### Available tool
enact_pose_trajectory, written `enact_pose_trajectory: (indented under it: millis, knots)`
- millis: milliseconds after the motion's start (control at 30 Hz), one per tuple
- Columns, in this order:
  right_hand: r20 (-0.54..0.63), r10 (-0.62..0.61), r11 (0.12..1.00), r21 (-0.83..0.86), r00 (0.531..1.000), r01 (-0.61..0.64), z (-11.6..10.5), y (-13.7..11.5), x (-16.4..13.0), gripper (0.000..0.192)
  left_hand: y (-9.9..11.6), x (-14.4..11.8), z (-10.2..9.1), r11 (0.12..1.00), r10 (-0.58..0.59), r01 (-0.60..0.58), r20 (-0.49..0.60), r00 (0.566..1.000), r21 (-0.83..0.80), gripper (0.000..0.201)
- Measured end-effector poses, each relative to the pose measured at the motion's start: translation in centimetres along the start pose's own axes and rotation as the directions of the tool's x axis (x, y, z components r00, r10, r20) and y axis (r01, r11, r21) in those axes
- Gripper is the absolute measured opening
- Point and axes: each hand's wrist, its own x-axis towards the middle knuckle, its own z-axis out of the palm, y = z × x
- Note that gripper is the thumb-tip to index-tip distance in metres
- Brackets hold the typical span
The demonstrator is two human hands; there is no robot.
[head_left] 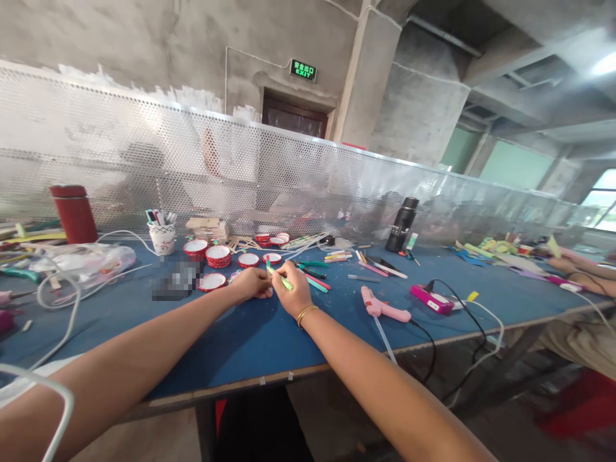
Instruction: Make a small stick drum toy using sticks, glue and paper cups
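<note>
My right hand [294,292], with a gold bracelet at the wrist, is closed round a yellow-green marker pen [287,283]. The pen slants up and to the left, toward a small upright piece with a green top [268,262]. Close beside it, my left hand [255,283] has its fingers pinched together near that piece. What lies between those fingers is too small and hidden to make out. Just beyond the hands stand red-rimmed round dishes with white insides [249,259]. Pliers with dark green handles [312,264] and several coloured pens [317,283] lie right of my right hand.
A pink glue gun [382,307] with a cord rests near the front right edge, left of a magenta box [432,299]. A black bottle [402,224], a red bottle [74,215] and a cup of pens [162,237] stand behind. Another person's hand [561,264] shows far right.
</note>
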Motion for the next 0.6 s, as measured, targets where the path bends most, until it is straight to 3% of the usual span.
enact_pose_trajectory:
  millis: [233, 600]
  knots:
    - [-0.012, 0.007, 0.998, 0.063, 1.000, -0.007, -0.09, -0.08, -0.05, 0.017, 0.03, -0.13, 0.05, 1.000, -0.012, 0.012, 0.009, 1.000, -0.011, 0.032]
    - [-0.036, 0.076, 0.997, 0.020, 0.996, -0.075, 0.03, 0.47, 0.07, 0.015, 0.11, -0.07, 0.02, 1.000, -0.010, 0.010, 0.005, 1.000, -0.017, 0.037]
